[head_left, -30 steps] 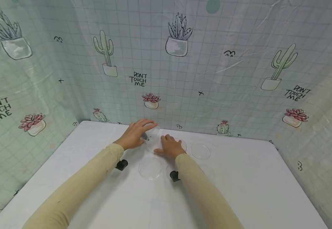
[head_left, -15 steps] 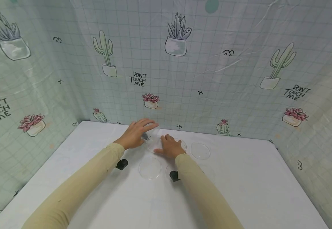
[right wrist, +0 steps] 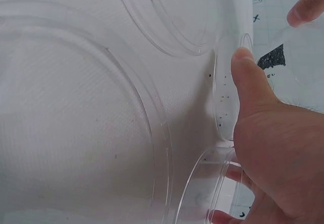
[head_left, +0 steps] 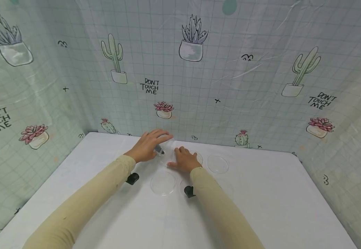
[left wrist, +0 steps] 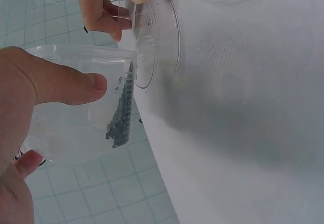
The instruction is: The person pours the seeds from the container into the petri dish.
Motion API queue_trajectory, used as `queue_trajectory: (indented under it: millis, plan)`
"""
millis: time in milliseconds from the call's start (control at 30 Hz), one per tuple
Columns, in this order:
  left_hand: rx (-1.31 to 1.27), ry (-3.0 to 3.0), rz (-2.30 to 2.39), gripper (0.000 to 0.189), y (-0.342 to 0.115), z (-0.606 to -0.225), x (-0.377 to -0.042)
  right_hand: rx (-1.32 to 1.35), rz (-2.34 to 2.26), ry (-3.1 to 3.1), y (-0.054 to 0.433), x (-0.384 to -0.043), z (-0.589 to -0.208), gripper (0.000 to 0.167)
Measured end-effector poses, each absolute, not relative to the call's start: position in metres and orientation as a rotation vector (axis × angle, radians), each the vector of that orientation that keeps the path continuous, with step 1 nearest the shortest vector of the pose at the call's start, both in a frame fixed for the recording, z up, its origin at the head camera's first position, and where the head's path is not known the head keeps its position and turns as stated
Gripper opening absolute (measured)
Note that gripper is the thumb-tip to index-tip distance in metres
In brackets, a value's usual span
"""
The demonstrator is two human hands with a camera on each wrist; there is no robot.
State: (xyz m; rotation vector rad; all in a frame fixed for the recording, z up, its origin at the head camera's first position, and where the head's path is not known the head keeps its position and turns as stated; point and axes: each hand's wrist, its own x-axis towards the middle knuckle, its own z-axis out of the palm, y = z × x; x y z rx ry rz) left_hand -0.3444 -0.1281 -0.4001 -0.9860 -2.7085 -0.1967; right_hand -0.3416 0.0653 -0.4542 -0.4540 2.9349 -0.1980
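My left hand (head_left: 147,146) grips a clear plastic container (left wrist: 76,120), tilted toward the right hand. Small dark grains (left wrist: 121,115) are gathered along its lower edge, with the thumb lying across its side. Beside that edge is a clear petri dish (left wrist: 169,46) with several dark specks in it. My right hand (head_left: 185,160) holds this dish at the side, thumb on the near rim and fingers round the far side. In the right wrist view the specks (right wrist: 223,100) show inside the dish, left of the thumb.
More clear round dishes stand on the white table (head_left: 261,204): one in front (head_left: 163,194), one at the right (head_left: 218,173), others partly hidden by the right hand and forearm. A patterned curtain (head_left: 199,86) rises behind the table's far edge.
The container in my left hand has tipped slightly more, and its dark grains have slid down toward the dish. My right hand has stayed in place.
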Motion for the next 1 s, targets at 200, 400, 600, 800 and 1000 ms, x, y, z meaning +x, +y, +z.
queue_trajectory:
  millis: [200,400,600,800,1000]
  plan:
    - [-0.996,-2.715,-0.173,0.092,-0.1265,-0.3949,-0.3447,-0.458,-0.211,2.946,0.0658,-0.3410,-0.4514,0.078]
    - [-0.994,-2.721,-0.162,0.091,-0.1258,-0.3940,-0.3453,-0.461,-0.216,2.942,0.0647,-0.3409,-0.4502,0.080]
    - [-1.001,-2.702,-0.153,0.091,-0.1256,-0.3961,-0.3455,-0.459,-0.209,2.936,0.0630,-0.3401,-0.4536,0.081]
    - [-1.016,-2.682,-0.150,0.090,-0.1229,-0.3963,-0.3464,-0.459,-0.212,2.938,0.0635,-0.3387,-0.4539,0.081]
    - [-1.013,-2.688,-0.143,0.091,-0.1200,-0.3937,-0.3477,-0.465,-0.201,2.946,0.0655,-0.3394,-0.4530,0.079]
